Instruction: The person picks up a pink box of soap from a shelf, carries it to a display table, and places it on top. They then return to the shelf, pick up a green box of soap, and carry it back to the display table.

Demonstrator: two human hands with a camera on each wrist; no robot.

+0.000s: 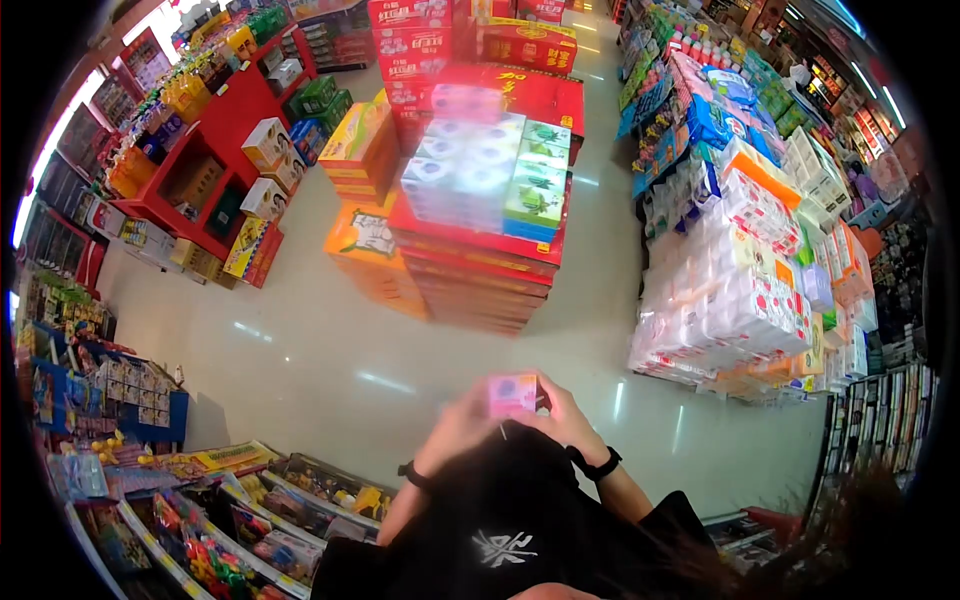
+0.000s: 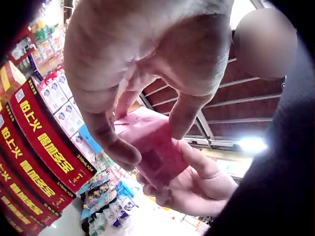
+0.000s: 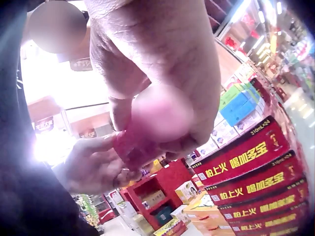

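A small pink box with a round dark print on its face is held in front of the person's chest in the head view. From the left side my left hand grips it, blurred there. The left wrist view shows that hand's fingers and thumb bent around the pink box. My right hand holds the other side, with thumb and fingers on the lower edge of the box in the left wrist view. In the right wrist view, the right hand covers much of the box.
Ahead stands a stack of red drink cartons topped with white tissue packs. Orange boxes adjoin it on the left. Packs of toilet paper are piled at right. Shelves of small goods lie at the lower left.
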